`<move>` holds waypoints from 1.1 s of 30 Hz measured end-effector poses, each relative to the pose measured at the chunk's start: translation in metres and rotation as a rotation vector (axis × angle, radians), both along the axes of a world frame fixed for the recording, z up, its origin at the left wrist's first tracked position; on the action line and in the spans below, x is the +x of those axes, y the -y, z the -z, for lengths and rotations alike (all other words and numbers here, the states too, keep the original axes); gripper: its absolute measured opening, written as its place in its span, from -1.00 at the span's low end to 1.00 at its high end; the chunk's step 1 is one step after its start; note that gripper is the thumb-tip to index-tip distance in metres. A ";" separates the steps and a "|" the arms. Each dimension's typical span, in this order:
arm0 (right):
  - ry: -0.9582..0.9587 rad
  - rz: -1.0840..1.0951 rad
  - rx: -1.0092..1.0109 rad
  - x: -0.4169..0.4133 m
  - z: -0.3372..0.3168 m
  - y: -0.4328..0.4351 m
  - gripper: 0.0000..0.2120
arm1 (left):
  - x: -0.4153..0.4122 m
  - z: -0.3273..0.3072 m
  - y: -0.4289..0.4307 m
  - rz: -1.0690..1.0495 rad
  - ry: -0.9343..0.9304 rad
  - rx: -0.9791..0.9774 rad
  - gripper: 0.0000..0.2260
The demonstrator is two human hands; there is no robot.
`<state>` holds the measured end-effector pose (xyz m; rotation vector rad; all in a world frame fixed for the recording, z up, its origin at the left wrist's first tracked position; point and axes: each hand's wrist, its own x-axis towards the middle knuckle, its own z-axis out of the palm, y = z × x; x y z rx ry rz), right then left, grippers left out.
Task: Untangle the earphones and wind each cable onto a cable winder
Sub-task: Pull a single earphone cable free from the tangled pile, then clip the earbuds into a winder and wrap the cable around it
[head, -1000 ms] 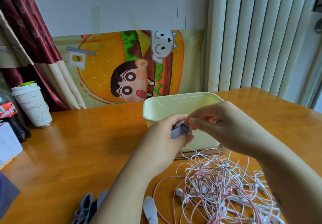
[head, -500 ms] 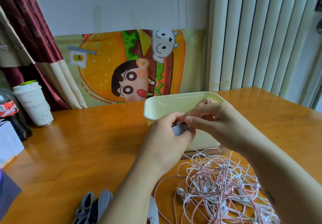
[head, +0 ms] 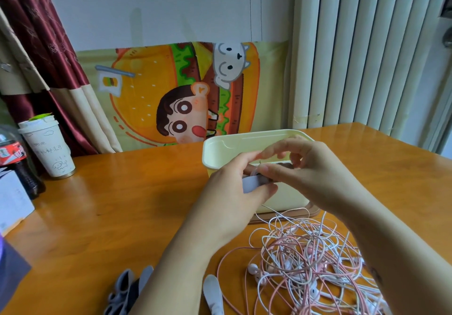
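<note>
Pinched between the thumb and curled fingers of the left hand (head: pixel 232 194), a grey cable winder (head: pixel 250 184) is held just in front of the cream box (head: pixel 220 147), its long axis lying roughly across the view. At its upper edge a white cable (head: pixel 255 170) appears to be nipped by the thumb and forefinger of the right hand (head: pixel 310 167). Both grips are thus closed on something, though the number of turns already wound cannot be told, the spool being hidden by fingers. The tangle of earphones (head: pixel 310 261) lies on the tabletop (head: pixel 122 204) below the winder and nearer the person, partly under the right forearm, so slack must be drawn upward from it, and the right hand is the nearer one for feeding it. Spare winders (head: pixel 127 287) are left by the left forearm, well apart from the tangle. Compared with a second earlier, the hands are found in much the same place before the box, but the right hand's free fingers are now spread wider and the winder is more covered.
</note>
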<state>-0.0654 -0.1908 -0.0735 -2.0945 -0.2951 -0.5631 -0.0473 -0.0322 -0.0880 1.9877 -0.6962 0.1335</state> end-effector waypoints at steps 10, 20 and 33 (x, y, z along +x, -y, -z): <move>-0.180 -0.094 0.287 0.022 -0.001 0.025 -0.88 | 0.024 0.012 -0.014 -0.145 0.020 -0.125 -0.39; 0.029 0.418 -0.139 0.061 0.014 0.029 -0.80 | 0.030 0.024 -0.010 -0.242 0.091 0.246 -0.57; 0.011 0.136 -0.415 -0.038 0.021 0.014 -0.87 | 0.003 0.020 -0.019 -0.224 0.108 0.395 -0.64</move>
